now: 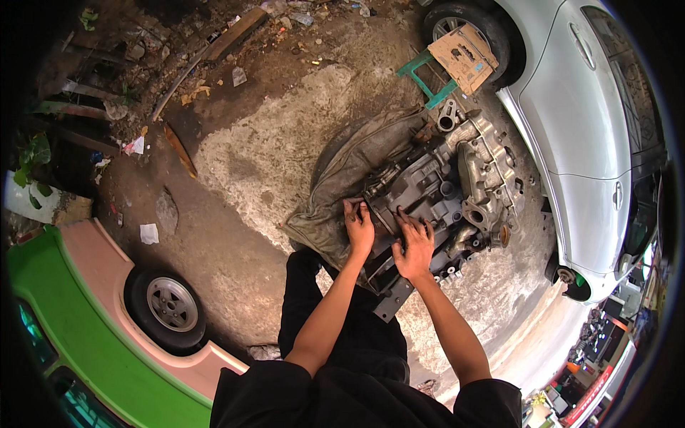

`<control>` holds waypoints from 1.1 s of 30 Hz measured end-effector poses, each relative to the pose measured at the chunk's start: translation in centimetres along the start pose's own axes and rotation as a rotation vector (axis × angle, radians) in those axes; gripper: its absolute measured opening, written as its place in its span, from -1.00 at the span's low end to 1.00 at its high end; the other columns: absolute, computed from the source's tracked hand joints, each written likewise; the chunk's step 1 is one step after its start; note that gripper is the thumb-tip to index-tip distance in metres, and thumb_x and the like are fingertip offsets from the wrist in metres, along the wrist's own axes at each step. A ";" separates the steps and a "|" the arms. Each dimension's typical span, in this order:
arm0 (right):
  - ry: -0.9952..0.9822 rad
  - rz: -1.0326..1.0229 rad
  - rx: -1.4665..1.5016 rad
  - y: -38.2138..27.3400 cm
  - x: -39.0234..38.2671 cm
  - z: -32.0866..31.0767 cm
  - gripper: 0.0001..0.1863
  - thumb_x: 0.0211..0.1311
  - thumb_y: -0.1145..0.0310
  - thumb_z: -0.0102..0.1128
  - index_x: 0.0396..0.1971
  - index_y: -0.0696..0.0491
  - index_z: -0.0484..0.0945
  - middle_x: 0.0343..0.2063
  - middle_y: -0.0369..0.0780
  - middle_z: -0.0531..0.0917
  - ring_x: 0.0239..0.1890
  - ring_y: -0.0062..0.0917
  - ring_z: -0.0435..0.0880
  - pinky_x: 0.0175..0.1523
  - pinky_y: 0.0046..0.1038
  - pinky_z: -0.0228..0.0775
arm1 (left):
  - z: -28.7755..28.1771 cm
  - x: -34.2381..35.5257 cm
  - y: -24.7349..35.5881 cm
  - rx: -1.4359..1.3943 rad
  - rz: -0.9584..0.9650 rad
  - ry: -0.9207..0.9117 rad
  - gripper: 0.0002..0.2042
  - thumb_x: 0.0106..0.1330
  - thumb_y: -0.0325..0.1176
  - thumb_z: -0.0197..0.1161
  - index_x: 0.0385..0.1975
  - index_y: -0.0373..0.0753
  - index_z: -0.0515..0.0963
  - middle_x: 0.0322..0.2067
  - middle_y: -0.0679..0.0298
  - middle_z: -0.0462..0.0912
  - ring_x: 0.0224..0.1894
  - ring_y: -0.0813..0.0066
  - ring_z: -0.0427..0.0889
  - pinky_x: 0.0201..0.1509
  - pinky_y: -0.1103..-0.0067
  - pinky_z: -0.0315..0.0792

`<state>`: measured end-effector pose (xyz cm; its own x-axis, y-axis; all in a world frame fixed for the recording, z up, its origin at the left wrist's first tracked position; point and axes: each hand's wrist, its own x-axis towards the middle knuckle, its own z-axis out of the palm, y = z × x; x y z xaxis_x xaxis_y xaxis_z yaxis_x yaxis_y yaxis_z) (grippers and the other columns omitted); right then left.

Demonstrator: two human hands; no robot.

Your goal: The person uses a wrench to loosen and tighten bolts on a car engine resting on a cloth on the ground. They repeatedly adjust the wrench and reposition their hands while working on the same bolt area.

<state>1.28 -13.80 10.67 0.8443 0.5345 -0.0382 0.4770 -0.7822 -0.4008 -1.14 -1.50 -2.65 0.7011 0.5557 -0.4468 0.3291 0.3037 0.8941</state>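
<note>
A greasy dark-grey engine [421,189] lies on the ground in front of me, partly on a crumpled dark cloth [342,167]. At its near left edge is my left hand [359,232], its fingers bent in against the dark metal rim; what they pinch is too small to make out. My right hand [415,250] rests on the engine's near side with its fingers spread and its thumb apart, gripping nothing. A flat dark metal bracket [393,299] with holes sticks out below the right hand. Lighter cast-metal parts [485,160] sit along the engine's far right side.
A silver car [578,143] stands along the right. Near its wheel is a green stool [428,78] with a cardboard piece [464,57] on it. A green and pink vehicle [93,299] occupies the lower left. Litter and a wooden plank [235,34] lie at the far left.
</note>
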 end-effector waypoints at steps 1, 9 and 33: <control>-0.008 0.005 -0.004 0.0 0.0 0.0 -0.33 -0.06 0.35 0.07 0.21 0.03 0.46 0.29 -0.27 0.50 0.20 -0.33 0.48 0.48 -0.08 -0.01 | 0.1 -0.4 0.1 0.121 0.048 0.016 -0.35 0.57 -0.05 -0.05 0.37 -0.55 0.12 0.25 -0.22 0.33 0.31 -0.07 0.32 0.41 0.31 0.16; -0.006 0.015 -0.003 -0.1 0.0 0.0 -0.33 -0.06 0.35 0.07 0.21 0.03 0.46 0.29 -0.27 0.50 0.21 -0.33 0.47 0.49 -0.09 -0.02 | 0.3 -2.4 1.6 0.260 0.200 0.018 -0.51 0.55 -0.18 -0.03 0.15 -0.60 0.26 0.06 -0.29 0.35 0.10 -0.28 0.37 0.25 0.11 0.23; 0.010 0.008 0.027 -0.1 -0.2 -0.2 -0.36 -0.05 0.37 0.09 0.19 0.03 0.48 0.26 -0.26 0.52 0.21 -0.32 0.47 0.48 -0.08 0.01 | 0.6 2.1 2.3 -0.112 -0.082 0.201 -0.79 0.46 -0.45 0.14 -0.04 -0.43 0.58 -0.08 0.05 0.67 -0.04 0.26 0.63 0.10 0.42 0.43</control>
<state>1.12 -13.87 10.87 0.8503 0.5253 -0.0325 0.4639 -0.7772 -0.4252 1.50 -0.12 -1.53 0.5313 0.6652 -0.5246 0.2995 0.4317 0.8508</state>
